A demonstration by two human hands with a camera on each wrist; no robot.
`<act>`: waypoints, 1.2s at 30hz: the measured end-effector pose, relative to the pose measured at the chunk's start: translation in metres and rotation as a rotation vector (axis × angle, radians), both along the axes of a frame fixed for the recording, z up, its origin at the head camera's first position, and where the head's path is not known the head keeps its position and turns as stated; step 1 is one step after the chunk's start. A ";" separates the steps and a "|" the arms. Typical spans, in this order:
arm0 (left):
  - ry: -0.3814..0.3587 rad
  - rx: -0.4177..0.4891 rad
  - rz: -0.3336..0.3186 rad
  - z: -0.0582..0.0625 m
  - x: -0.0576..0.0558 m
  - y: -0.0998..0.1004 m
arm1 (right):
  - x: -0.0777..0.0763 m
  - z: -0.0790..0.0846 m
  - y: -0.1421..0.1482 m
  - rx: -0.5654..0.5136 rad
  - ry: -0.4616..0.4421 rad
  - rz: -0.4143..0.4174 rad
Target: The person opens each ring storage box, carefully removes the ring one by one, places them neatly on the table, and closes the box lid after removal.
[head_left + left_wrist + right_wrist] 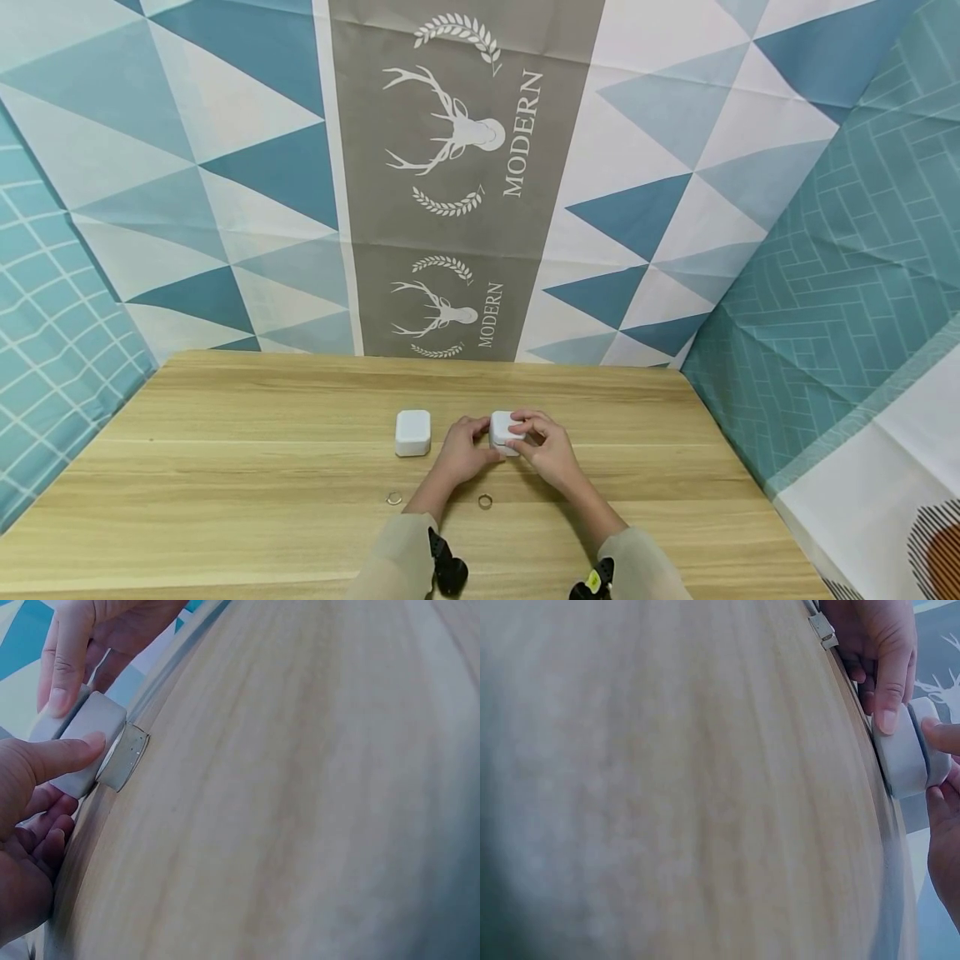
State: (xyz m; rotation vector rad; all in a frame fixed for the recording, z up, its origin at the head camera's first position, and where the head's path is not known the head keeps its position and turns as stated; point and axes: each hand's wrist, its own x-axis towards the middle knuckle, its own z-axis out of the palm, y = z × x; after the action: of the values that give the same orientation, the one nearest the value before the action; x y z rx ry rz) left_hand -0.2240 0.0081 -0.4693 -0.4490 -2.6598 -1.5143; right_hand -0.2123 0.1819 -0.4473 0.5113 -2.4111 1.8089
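Observation:
A small white box (502, 427) with rounded corners stands on the table between both hands. My left hand (459, 454) grips its lower part, the thumb on the near side, as the left wrist view shows. The right hand (551, 452) holds the upper part, the lid (934, 769), with thumb and fingers. In the right wrist view a dark seam runs between lid and base (901, 754). A gold-coloured ring band (485, 501) stands on the table nearer than the box. Left of the left forearm lies a second, thinner ring (393, 498).
A second white box (412, 432) like the first, closed, stands to the left of the hands. The wooden table (247, 467) ends at a patterned cloth backdrop (450, 217) behind. More patterned cloth hangs at both sides.

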 end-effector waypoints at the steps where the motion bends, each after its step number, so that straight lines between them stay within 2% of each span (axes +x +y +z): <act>1: 0.005 -0.001 -0.002 0.000 0.001 0.000 | 0.000 0.000 0.000 0.000 0.001 0.000; 11: -0.045 -0.037 0.009 -0.002 -0.005 0.001 | 0.002 0.001 -0.002 0.003 0.086 -0.014; 22: -0.036 -0.020 0.006 -0.001 -0.003 0.000 | 0.004 0.005 -0.003 0.042 0.042 -0.029; 36: -0.041 -0.021 0.012 0.000 -0.003 0.001 | 0.006 0.006 -0.002 0.055 0.030 -0.033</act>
State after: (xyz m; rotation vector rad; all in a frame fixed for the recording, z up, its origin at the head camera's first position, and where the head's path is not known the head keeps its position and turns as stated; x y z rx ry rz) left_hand -0.2267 0.0088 -0.4695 -0.4073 -2.7068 -1.5104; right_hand -0.2059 0.1798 -0.4410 0.4969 -2.4402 1.7137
